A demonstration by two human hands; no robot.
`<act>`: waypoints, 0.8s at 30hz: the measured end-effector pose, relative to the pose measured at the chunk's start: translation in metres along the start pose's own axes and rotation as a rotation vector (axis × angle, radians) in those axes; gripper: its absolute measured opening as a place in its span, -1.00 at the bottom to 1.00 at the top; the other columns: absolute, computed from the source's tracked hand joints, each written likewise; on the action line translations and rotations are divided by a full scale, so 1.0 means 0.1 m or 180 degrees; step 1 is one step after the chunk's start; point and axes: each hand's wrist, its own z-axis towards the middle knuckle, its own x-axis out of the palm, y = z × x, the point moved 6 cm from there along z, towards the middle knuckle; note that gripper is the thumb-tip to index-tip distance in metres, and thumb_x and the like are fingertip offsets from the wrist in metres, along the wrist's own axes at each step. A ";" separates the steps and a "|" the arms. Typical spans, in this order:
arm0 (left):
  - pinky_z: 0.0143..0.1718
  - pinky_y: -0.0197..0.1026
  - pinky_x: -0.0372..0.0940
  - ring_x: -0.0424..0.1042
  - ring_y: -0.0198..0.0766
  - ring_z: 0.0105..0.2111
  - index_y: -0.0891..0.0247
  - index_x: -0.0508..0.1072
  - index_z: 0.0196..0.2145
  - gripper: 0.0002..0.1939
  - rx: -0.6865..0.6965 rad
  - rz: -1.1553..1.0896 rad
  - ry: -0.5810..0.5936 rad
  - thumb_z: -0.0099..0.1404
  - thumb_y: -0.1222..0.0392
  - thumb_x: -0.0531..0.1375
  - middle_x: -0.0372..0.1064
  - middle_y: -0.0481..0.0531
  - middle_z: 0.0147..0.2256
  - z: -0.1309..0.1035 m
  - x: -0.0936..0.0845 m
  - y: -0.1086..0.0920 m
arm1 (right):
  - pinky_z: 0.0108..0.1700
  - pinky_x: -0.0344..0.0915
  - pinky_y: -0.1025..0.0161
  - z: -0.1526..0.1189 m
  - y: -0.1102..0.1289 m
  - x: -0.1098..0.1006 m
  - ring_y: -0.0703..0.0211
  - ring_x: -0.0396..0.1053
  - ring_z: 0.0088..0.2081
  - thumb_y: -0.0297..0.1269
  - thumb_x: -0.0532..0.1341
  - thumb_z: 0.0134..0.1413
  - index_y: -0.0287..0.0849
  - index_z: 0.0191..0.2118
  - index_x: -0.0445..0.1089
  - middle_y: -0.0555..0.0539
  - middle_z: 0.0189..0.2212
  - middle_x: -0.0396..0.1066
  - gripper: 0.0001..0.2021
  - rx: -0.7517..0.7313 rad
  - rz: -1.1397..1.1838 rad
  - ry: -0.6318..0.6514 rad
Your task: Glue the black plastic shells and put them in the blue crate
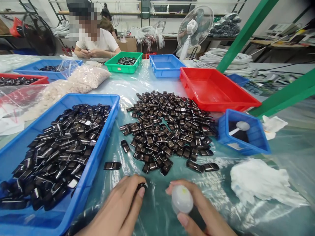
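My left hand [123,203] is closed at the lower middle, its thumb and fingers pinching a small glossy black plastic casing [141,186], mostly hidden by the fingers. To its right, my right hand [200,206] curls its fingers and thumb around a translucent white round-ended object [182,199]; its lower part is out of sight. Beyond both hands spreads a loose pile of similar black casings [169,127] on the plastic-covered table. One single casing [112,166] lies apart, just ahead of my left hand.
A large blue tray [113,111] heaped with black casings stands left. At right are a red tray [219,88], a small blue bin [242,148] holding a white spoon-like tool [242,126], and a crumpled white cloth [261,183]. A person [98,46] sits across the table.
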 end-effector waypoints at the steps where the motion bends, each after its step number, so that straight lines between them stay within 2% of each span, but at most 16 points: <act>1: -0.35 -0.21 0.37 0.42 -0.21 -0.38 0.15 0.27 -0.24 -0.84 -0.0011 0.0008 0.0013 0.43 0.24 -0.08 0.37 0.00 -0.36 0.01 -0.01 -0.01 | -0.01 0.44 0.13 0.04 -0.02 0.03 0.03 0.40 0.04 -0.17 0.11 0.25 0.12 0.16 0.14 -0.09 0.04 0.39 -0.62 0.0017 -0.0030 0.0119; 3: -0.43 -0.21 0.32 0.37 -0.22 -0.46 0.16 0.26 -0.32 -0.81 0.0050 0.0080 0.0039 0.42 0.23 -0.09 0.33 -0.03 -0.45 0.02 -0.01 -0.05 | 0.11 0.33 0.04 0.11 -0.03 0.06 0.03 0.25 0.18 -0.15 0.07 0.28 0.10 0.22 0.06 -0.11 0.15 0.29 -0.58 0.0004 -0.0066 0.0262; 5: -0.50 -0.23 0.23 0.31 -0.24 -0.52 0.18 0.25 -0.37 -0.78 0.0090 0.0199 0.0091 0.40 0.24 -0.10 0.29 -0.06 -0.52 0.03 0.01 -0.06 | 0.20 0.19 -0.04 0.16 -0.03 0.05 0.04 0.12 0.26 -0.14 0.03 0.30 0.11 0.25 -0.01 -0.11 0.23 0.17 -0.56 0.0005 -0.0006 0.0170; 6: -0.53 -0.24 0.19 0.28 -0.26 -0.55 0.18 0.24 -0.41 -0.78 0.0077 0.0262 0.0094 0.39 0.25 -0.09 0.25 -0.07 -0.55 0.03 0.02 -0.06 | 0.20 0.18 -0.06 0.16 -0.05 0.04 0.04 0.11 0.26 -0.13 0.02 0.31 0.12 0.25 -0.01 -0.11 0.24 0.16 -0.57 0.0064 0.0048 0.0100; 11: -0.60 -0.31 0.03 0.16 -0.32 -0.62 0.19 0.16 -0.56 -0.76 -0.0085 0.0353 -0.0166 0.27 0.23 0.01 0.10 -0.13 -0.62 0.02 0.05 0.01 | -0.11 0.49 0.08 -0.02 -0.09 -0.05 -0.02 0.44 -0.01 -0.08 0.10 0.24 0.20 0.14 0.17 -0.07 -0.01 0.44 -0.64 0.0259 0.0216 -0.0104; 16: -0.61 -0.31 -0.03 0.13 -0.33 -0.62 0.20 0.10 -0.62 -0.64 -0.0098 0.0290 -0.0336 0.31 0.16 0.06 0.06 -0.13 -0.64 0.01 0.06 0.05 | -0.21 0.51 0.12 -0.10 -0.04 -0.13 -0.09 0.50 -0.10 -0.05 0.25 0.10 0.27 0.09 0.27 -0.02 -0.07 0.51 -0.58 -0.0082 0.0123 -0.0325; 18: -0.60 -0.30 0.00 0.16 -0.31 -0.61 0.20 0.17 -0.57 -0.64 -0.0150 0.0245 -0.0284 0.32 0.04 0.13 0.11 -0.13 -0.62 0.00 0.04 0.06 | -0.36 0.52 0.20 -0.08 -0.06 -0.14 -0.03 0.54 -0.21 -0.09 0.27 0.08 0.24 0.06 0.28 -0.02 -0.18 0.54 -0.60 -0.0027 0.0277 -0.0378; 20: -0.53 -0.26 0.13 0.27 -0.25 -0.53 0.20 0.28 -0.43 -0.73 -0.0150 0.0044 -0.0186 0.37 0.02 0.10 0.23 -0.08 -0.53 0.00 0.01 0.04 | -0.46 0.49 0.26 -0.06 -0.08 -0.15 0.01 0.54 -0.30 -0.09 0.28 0.07 0.20 0.00 0.32 -0.02 -0.26 0.54 -0.65 0.0055 0.0384 -0.0493; 22: -0.37 -0.19 0.24 0.35 -0.19 -0.39 0.16 0.31 -0.27 -0.81 -0.0085 -0.0249 -0.0112 0.46 0.14 -0.05 0.32 -0.04 -0.40 0.00 -0.02 0.01 | -0.42 0.49 0.24 -0.06 -0.09 -0.17 0.01 0.54 -0.30 -0.01 0.29 0.03 0.20 -0.07 0.39 -0.02 -0.26 0.54 -0.70 0.0067 0.0287 -0.0685; 24: -0.23 -0.16 0.27 0.36 -0.17 -0.26 0.11 0.31 -0.18 -0.75 -0.0068 -0.0456 -0.0055 0.48 0.25 -0.14 0.34 -0.01 -0.29 0.00 -0.04 0.00 | -0.33 0.50 0.19 -0.08 -0.10 -0.19 0.01 0.53 -0.29 0.08 0.29 -0.01 0.23 -0.10 0.44 -0.01 -0.24 0.55 -0.68 0.0068 0.0149 -0.0889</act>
